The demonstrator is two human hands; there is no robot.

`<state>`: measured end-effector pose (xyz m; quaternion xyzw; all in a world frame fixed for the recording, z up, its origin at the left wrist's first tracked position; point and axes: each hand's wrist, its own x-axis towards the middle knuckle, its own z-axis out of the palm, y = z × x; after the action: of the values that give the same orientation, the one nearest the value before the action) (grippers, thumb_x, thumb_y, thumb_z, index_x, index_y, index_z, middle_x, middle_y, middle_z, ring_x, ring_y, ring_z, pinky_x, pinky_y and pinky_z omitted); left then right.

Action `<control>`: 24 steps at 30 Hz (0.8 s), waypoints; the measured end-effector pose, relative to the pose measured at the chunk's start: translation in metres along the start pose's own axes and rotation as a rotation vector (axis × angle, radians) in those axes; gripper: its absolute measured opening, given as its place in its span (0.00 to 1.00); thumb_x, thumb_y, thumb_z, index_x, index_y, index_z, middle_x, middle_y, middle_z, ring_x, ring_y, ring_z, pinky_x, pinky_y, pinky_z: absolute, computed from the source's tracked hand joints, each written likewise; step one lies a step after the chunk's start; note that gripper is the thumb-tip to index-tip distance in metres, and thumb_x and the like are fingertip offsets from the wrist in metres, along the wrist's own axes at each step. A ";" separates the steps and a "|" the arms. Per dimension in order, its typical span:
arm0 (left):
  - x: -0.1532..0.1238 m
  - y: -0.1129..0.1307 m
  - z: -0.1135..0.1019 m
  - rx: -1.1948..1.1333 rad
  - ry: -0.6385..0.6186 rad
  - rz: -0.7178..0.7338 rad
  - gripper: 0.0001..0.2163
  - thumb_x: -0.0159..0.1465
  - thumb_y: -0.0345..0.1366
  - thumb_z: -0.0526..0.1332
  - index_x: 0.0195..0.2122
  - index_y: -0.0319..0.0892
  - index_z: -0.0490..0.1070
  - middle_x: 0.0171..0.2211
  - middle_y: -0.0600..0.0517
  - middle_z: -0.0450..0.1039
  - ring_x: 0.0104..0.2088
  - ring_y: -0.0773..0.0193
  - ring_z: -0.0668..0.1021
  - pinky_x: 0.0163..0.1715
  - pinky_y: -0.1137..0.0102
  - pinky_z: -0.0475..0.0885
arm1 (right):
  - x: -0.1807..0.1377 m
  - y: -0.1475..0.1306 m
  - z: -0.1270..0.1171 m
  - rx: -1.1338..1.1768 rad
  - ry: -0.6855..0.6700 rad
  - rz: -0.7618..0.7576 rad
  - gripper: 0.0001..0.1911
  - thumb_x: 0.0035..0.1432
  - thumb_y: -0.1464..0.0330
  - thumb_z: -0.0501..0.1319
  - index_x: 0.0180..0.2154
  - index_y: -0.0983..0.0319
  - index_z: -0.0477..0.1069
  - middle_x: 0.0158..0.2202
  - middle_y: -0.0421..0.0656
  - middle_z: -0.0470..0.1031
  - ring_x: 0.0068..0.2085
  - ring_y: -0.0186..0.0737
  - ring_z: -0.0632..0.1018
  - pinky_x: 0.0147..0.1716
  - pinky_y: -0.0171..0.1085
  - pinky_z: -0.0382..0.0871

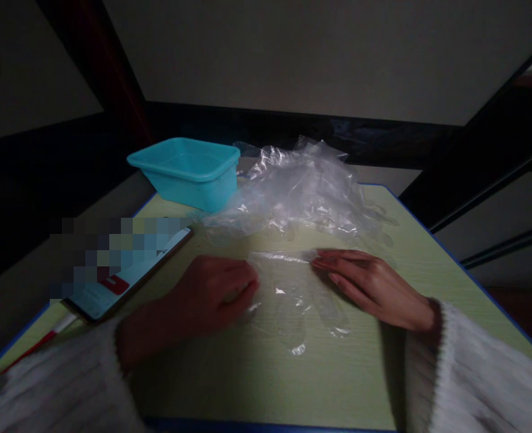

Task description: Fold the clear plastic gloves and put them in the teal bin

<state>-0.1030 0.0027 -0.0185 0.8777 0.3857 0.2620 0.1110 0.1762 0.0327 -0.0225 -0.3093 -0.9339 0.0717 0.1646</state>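
A clear plastic glove point(295, 304) lies flat on the pale green table point(338, 379), fingers pointing toward me. My left hand point(214, 294) rests curled at the glove's left edge, its fingertips pressed onto the plastic. My right hand point(369, 285) lies at the glove's upper right, fingers stretched out and held together, their tips on the glove's cuff edge. Both wrists are in white knitted sleeves.
A heap of clear plastic gloves point(308, 189) sits just beyond my hands. A turquoise plastic tub point(189, 171) stands at the back left. A phone point(125, 273) lies at the left, with a red and white cable point(44, 340) near the table's blue edge.
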 end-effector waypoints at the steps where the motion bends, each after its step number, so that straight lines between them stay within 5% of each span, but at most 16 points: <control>1: 0.003 -0.004 0.001 0.074 0.039 0.029 0.12 0.64 0.33 0.50 0.32 0.40 0.73 0.31 0.48 0.78 0.31 0.62 0.78 0.33 0.68 0.73 | 0.000 0.000 0.001 -0.005 -0.010 0.002 0.16 0.64 0.70 0.48 0.50 0.63 0.67 0.49 0.49 0.74 0.51 0.44 0.73 0.49 0.47 0.70; 4: 0.008 -0.017 0.007 0.201 0.063 0.057 0.13 0.65 0.32 0.49 0.42 0.37 0.72 0.42 0.45 0.76 0.42 0.60 0.78 0.43 0.65 0.73 | 0.001 0.001 0.003 -0.020 -0.041 0.011 0.17 0.65 0.68 0.47 0.53 0.65 0.64 0.51 0.52 0.71 0.53 0.45 0.72 0.51 0.49 0.68; 8: 0.010 -0.024 0.011 0.284 -0.105 0.079 0.14 0.65 0.33 0.51 0.48 0.35 0.69 0.49 0.41 0.72 0.49 0.56 0.74 0.50 0.61 0.69 | 0.001 0.003 0.005 -0.039 -0.058 0.037 0.19 0.65 0.66 0.47 0.54 0.68 0.62 0.52 0.55 0.70 0.54 0.47 0.70 0.52 0.50 0.67; 13: 0.011 -0.022 0.008 0.312 -0.216 0.047 0.14 0.64 0.33 0.53 0.49 0.36 0.68 0.51 0.41 0.70 0.50 0.56 0.74 0.50 0.61 0.68 | 0.002 0.005 0.007 -0.052 -0.065 0.064 0.22 0.65 0.62 0.48 0.56 0.68 0.59 0.54 0.57 0.68 0.55 0.49 0.69 0.52 0.52 0.66; 24: 0.010 -0.022 0.008 0.320 -0.228 -0.010 0.13 0.64 0.34 0.54 0.48 0.35 0.67 0.52 0.41 0.69 0.50 0.54 0.73 0.49 0.61 0.69 | 0.000 0.012 0.014 -0.088 -0.056 0.103 0.30 0.64 0.55 0.48 0.59 0.69 0.55 0.56 0.57 0.65 0.56 0.51 0.67 0.53 0.52 0.64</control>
<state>-0.1069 0.0247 -0.0303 0.9062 0.4116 0.0957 0.0143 0.1783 0.0421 -0.0386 -0.3618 -0.9232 0.0475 0.1208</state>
